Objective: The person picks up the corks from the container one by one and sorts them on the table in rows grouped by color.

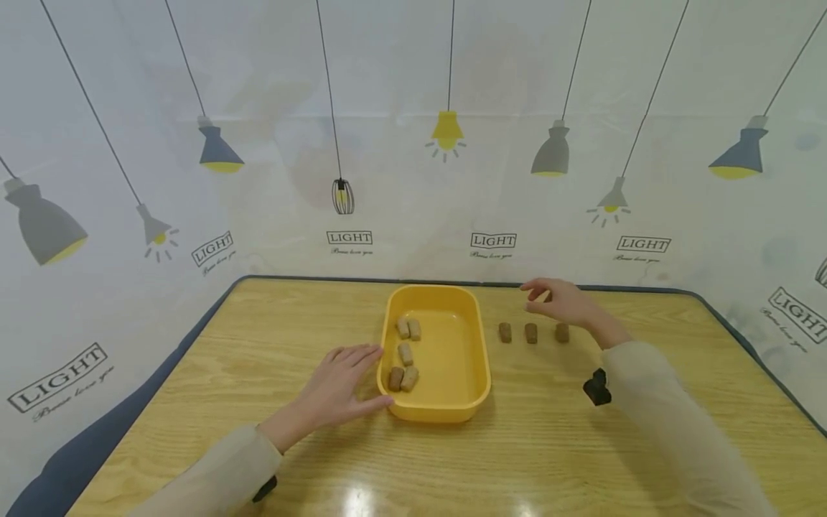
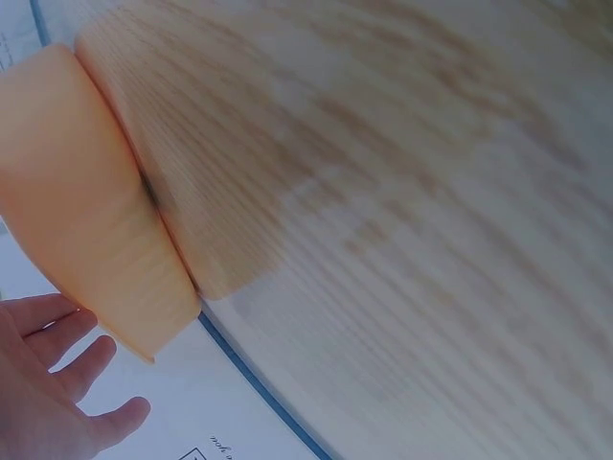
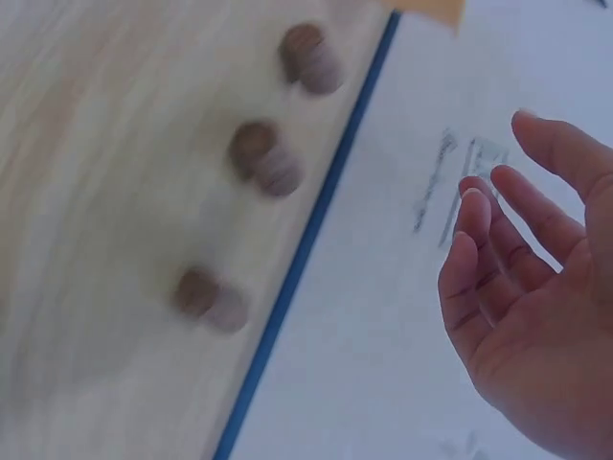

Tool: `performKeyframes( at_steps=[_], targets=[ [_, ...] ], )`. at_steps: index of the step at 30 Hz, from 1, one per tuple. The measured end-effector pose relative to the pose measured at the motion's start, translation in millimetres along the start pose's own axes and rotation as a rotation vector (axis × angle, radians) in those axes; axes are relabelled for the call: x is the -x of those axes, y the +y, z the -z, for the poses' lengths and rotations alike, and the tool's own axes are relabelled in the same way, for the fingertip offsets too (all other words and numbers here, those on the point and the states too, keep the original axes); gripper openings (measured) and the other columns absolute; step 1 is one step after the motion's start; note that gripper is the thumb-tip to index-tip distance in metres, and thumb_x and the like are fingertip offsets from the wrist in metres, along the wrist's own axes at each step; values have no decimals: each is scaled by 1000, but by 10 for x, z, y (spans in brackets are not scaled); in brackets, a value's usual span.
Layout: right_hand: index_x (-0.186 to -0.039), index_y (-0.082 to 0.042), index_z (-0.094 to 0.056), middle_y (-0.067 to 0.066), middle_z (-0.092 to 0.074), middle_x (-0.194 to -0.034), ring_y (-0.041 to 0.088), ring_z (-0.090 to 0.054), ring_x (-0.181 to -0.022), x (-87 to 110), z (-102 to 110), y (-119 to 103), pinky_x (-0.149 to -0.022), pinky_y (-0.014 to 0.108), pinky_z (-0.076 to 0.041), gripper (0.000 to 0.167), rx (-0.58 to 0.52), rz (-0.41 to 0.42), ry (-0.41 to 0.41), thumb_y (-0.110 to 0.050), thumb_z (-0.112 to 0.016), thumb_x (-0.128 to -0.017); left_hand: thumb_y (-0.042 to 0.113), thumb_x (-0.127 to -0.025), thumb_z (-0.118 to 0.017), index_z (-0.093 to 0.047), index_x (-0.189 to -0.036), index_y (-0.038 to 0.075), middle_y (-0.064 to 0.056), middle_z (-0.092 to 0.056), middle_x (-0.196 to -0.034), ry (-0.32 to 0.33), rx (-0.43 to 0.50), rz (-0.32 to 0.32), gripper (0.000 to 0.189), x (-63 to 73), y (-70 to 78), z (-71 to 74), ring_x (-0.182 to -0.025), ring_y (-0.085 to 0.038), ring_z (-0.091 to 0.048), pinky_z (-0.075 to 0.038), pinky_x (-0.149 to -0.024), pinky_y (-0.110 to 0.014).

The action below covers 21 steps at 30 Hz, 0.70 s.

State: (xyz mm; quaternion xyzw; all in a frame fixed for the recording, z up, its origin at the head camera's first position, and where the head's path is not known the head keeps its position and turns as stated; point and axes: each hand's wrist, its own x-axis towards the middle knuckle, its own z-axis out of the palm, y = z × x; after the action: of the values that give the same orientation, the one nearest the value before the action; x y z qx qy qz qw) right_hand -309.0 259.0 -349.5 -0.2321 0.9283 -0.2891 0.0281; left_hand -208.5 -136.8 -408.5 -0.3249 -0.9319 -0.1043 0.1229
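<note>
A yellow tray [image 1: 479, 366] stands on the wooden table. Along its left side lie several light tan, stubby pieces [image 1: 405, 353] and one darker brown piece [image 1: 395, 378]. My left hand [image 1: 336, 388] touches the tray's left rim, its fingers spread and fairly straight. To the right of the tray, three small dark brown stubby pieces stand in a row: a left one [image 1: 505, 332], a middle one [image 1: 531, 333] and a right one [image 1: 562, 332]. My right hand [image 1: 561, 301] hovers above and behind this row, fingers loosely bent, holding nothing. The right wrist view shows the brown pieces blurred.
The table [image 1: 271, 330] has a dark blue edge at the back and sides. Behind it hangs a pale wall covering [image 1: 400, 72] printed with lamps. A black strap piece [image 1: 597, 388] hangs by the right sleeve [image 1: 665, 409].
</note>
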Motion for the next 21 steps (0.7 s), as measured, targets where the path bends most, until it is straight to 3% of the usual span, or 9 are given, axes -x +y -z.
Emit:
performKeyframes(
  at_steps=[7, 14, 17, 21],
  targets=[
    [-116, -4, -55, 14, -57, -102, 21, -55, -81, -358, -104, -539, -72, 36, -46, 37, -84, 147, -56, -20, -61, -84, 64, -78, -44, -43, -130, 4, -10, -43, -130, 10, -3, -15, 79, 0, -17, -8, -118, -27, -37, -26, -95, -49],
    [-114, -7, -57, 3, -58, -102, 19, -54, -89, -693, -338, -998, -73, 29, -46, 37, -105, 252, -277, -24, -64, -81, 66, -78, -42, -43, -131, 5, -9, -42, -131, -11, 14, 1, 80, -1, -22, -2, -119, -27, -36, -25, -95, -50],
    [-113, -8, -58, 2, -58, -100, 18, -54, -86, -803, -469, -1123, -68, 28, -46, 35, -103, 237, -377, -22, -63, -82, 66, -78, -42, -43, -131, 5, -9, -42, -131, -19, 21, 9, 80, -1, -21, -4, -119, -28, -36, -25, -95, -50],
    [-116, -11, -56, 2, -57, -103, 15, -55, -83, -903, -632, -1247, -67, 30, -46, 36, -94, 138, -495, -22, -62, -82, 66, -78, -43, -43, -131, 5, -9, -42, -131, -23, 40, 17, 81, -1, -10, 11, -120, -27, -35, -25, -95, -49]
  ],
)
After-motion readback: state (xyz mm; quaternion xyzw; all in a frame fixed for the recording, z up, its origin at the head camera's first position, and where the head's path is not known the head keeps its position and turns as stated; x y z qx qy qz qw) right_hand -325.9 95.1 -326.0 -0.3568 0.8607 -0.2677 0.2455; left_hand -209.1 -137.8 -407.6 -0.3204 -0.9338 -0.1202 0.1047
